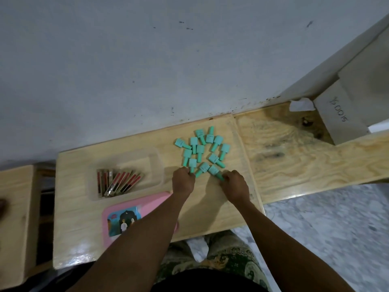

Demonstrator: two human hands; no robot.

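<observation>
— 12 or so teal bottles point(200, 151) lie in a loose heap at the far side of the wooden table point(210, 211). What's being done with them?

— Picking from the near edge, I'd say. The left hand point(183, 183) has its fingers curled round the cap end of the left bottle point(192, 163), and the right hand point(234, 186) pinches the cap of the right bottle point(213, 170). Both bottles lie flat on the wood, not lifted yet.

— So what comes next?

— Probably a clean lift of the 2. A third bottle lies just between them, touching or nearly so, and a drag would likely nudge it. Where they go I can only guess: the clear tub point(156, 163) to the left has free room beside its red-and-black sticks point(120, 182), and the pink tray point(155, 199) sits nearer.

— Any writing you can read?

— Dark print on the bottle bodies, too small to make out. 1 stick carries a pale tag, unreadable too. The pink tray shows figures under an arch with a crescent moon, with no words I can read. The cardboard box point(341, 114) at the far right has handwriting that looks like "D015" with a mark before it, though I can't be sure.
</observation>
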